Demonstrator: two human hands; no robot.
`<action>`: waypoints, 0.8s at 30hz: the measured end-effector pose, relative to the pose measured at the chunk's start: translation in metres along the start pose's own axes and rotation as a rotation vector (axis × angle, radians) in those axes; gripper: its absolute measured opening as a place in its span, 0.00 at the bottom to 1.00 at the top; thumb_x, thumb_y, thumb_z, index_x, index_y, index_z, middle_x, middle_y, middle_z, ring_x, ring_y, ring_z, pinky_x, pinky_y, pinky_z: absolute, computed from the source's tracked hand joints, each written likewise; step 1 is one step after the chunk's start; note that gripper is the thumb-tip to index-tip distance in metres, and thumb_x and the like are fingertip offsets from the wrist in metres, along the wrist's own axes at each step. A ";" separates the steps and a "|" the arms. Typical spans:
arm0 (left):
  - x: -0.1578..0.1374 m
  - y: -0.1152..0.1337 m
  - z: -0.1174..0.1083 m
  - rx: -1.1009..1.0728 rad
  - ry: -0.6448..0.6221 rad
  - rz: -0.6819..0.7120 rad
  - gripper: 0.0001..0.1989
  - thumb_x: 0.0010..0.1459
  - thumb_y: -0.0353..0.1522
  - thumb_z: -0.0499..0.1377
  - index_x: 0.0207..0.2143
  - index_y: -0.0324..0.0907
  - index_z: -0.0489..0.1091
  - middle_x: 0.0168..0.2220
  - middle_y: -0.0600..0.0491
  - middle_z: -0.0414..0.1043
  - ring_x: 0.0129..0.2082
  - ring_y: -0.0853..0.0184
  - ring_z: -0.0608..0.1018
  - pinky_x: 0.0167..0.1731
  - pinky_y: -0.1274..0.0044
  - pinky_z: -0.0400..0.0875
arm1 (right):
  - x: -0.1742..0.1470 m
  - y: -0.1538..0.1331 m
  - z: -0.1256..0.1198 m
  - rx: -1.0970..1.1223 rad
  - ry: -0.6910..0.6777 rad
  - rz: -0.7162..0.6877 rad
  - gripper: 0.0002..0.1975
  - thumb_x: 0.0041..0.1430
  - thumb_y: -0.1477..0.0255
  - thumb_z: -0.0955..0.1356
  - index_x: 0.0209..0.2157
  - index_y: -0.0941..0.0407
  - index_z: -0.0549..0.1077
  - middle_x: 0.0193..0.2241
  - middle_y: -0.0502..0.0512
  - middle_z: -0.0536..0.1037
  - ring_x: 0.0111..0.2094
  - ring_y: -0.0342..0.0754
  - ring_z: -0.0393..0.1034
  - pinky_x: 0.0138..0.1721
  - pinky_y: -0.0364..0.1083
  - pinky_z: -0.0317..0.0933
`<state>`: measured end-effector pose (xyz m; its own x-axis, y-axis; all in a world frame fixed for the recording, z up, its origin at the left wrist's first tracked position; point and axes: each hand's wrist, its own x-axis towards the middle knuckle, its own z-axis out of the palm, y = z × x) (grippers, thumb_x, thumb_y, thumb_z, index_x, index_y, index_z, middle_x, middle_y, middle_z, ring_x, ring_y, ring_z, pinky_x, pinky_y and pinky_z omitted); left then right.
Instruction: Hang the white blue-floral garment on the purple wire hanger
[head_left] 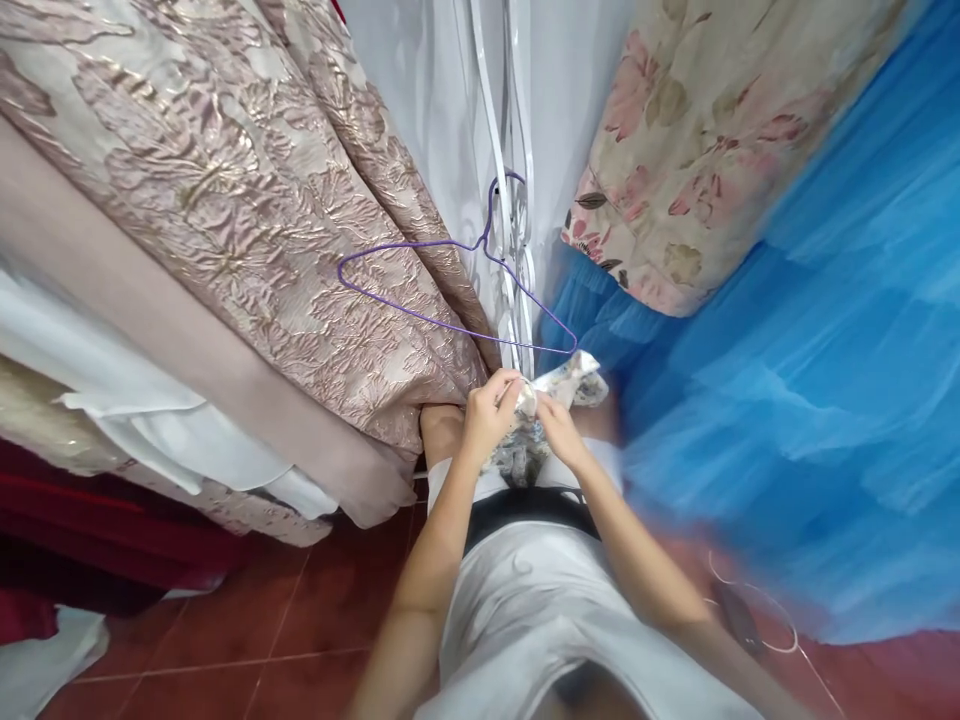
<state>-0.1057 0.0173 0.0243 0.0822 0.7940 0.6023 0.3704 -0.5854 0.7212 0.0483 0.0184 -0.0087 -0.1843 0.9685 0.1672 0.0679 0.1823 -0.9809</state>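
My left hand [491,408] is closed, fingers pinched on the light edge of a floral garment [529,437]. Close beside it, my right hand [556,425] also pinches the same cloth at its upper edge. The garment is white with small bluish and yellowish prints. It hangs down in front of my thighs, and one folded part sticks up to the right of my hands. Just above them hangs a purple wire hanger [457,327] by its hook, with nothing on it. My fingertips are partly hidden by the cloth.
On the left hang a pink-gold brocade garment [217,190] and several other garments. White straps [499,120] run down the middle. To the right are a pink floral garment [675,170] and blue tulle [810,400]. A pale cord [787,640] lies on the red tiled floor [300,620].
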 end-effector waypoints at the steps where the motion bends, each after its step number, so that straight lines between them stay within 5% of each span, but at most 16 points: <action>1: 0.001 0.007 0.001 -0.002 -0.028 -0.007 0.11 0.70 0.40 0.56 0.42 0.43 0.73 0.33 0.54 0.74 0.31 0.69 0.75 0.35 0.78 0.67 | -0.002 -0.007 -0.004 0.050 -0.059 -0.037 0.22 0.67 0.53 0.61 0.28 0.54 0.71 0.27 0.52 0.75 0.34 0.50 0.69 0.41 0.48 0.66; 5: -0.002 0.015 -0.002 -0.262 -0.207 -0.176 0.15 0.67 0.45 0.59 0.42 0.43 0.69 0.28 0.56 0.69 0.26 0.70 0.71 0.28 0.80 0.62 | -0.012 -0.038 -0.023 0.048 -0.380 -0.039 0.24 0.60 0.49 0.70 0.29 0.57 0.72 0.25 0.50 0.72 0.29 0.46 0.65 0.33 0.45 0.63; 7: -0.009 0.010 -0.004 -0.483 -0.379 -0.261 0.22 0.63 0.51 0.62 0.45 0.43 0.66 0.29 0.56 0.68 0.26 0.71 0.70 0.26 0.81 0.61 | -0.019 -0.054 -0.034 0.005 -0.424 -0.040 0.22 0.55 0.52 0.75 0.30 0.59 0.74 0.24 0.49 0.72 0.26 0.44 0.63 0.29 0.43 0.60; 10: -0.024 -0.008 -0.004 -0.609 -0.591 -0.276 0.33 0.55 0.59 0.64 0.46 0.41 0.68 0.37 0.50 0.72 0.35 0.65 0.74 0.34 0.78 0.68 | -0.034 -0.074 -0.055 0.038 -0.307 -0.093 0.20 0.60 0.54 0.73 0.33 0.59 0.77 0.27 0.52 0.76 0.26 0.45 0.66 0.28 0.43 0.61; 14: -0.034 -0.039 -0.006 -0.335 -0.719 -0.225 0.33 0.57 0.62 0.59 0.33 0.38 0.72 0.31 0.50 0.71 0.34 0.62 0.73 0.36 0.74 0.68 | -0.044 -0.085 -0.099 0.050 0.101 -0.273 0.17 0.55 0.55 0.76 0.32 0.56 0.79 0.25 0.52 0.78 0.23 0.46 0.68 0.23 0.44 0.62; 19: -0.018 -0.061 -0.030 0.141 -0.558 -0.066 0.27 0.62 0.53 0.57 0.22 0.42 0.65 0.25 0.53 0.67 0.31 0.64 0.68 0.40 0.72 0.64 | -0.002 -0.071 -0.163 0.118 0.542 -0.528 0.16 0.52 0.55 0.77 0.34 0.52 0.79 0.28 0.51 0.80 0.27 0.47 0.73 0.31 0.46 0.70; 24: -0.004 -0.034 -0.066 0.218 -0.255 0.014 0.22 0.63 0.48 0.58 0.22 0.44 0.63 0.25 0.52 0.65 0.32 0.61 0.68 0.37 0.69 0.62 | 0.087 -0.056 -0.178 0.203 0.574 -0.438 0.21 0.49 0.50 0.76 0.34 0.51 0.74 0.34 0.52 0.81 0.39 0.51 0.78 0.42 0.48 0.72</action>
<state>-0.1792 0.0234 0.0198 0.3071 0.8178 0.4867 0.5547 -0.5693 0.6068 0.2033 0.1231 0.0790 0.3910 0.7609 0.5177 -0.0867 0.5905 -0.8024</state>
